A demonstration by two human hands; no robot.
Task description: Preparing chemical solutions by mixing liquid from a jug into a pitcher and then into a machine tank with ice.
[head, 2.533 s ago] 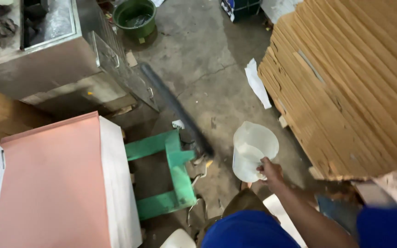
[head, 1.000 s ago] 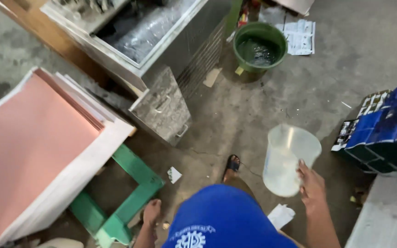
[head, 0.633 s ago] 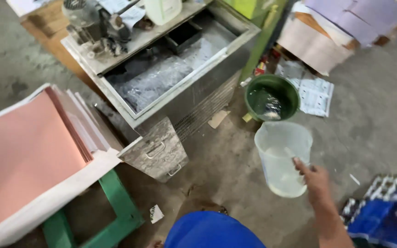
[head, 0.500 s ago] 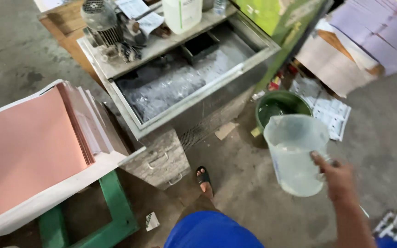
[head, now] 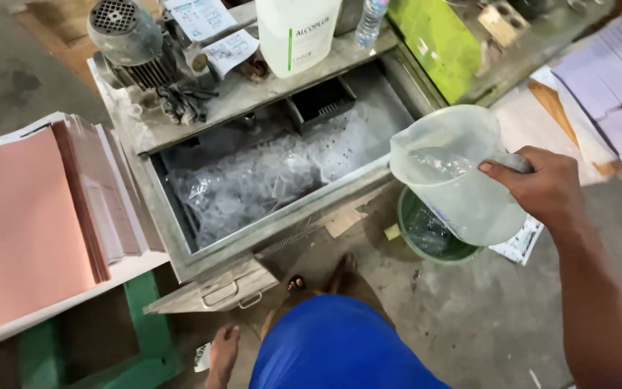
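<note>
So your right hand (head: 545, 189) is wrapped around the handle of the clear plastic jug (head: 455, 173), thumb laid over the top, fingers tucked behind where they can't really be seen. The jug has some clear liquid in it and it's tipped toward the metal tank (head: 268, 180), spout end just beside the tank's right corner and hanging over the green bucket (head: 426, 234) on the floor.

Compared with half a second ago, you've brought the jug up and in: back then it hung lower and upright, out in front of the bucket, and now it's level with the tank rim and leaning. Go back a couple of seconds and you were over by the cardboard stacks holding it near the floor, so the whole view has swung round to the tank.

Your left hand (head: 222, 351) hangs down low by your blue shirt; the fingers look loose, nothing in them.

Around the tank: the grey motor (head: 125, 36) and the white canister (head: 299, 32) sit on the shelf behind it, and the pink sheet stack (head: 23, 223) rests on the green stand (head: 145, 331) to the left.
</note>
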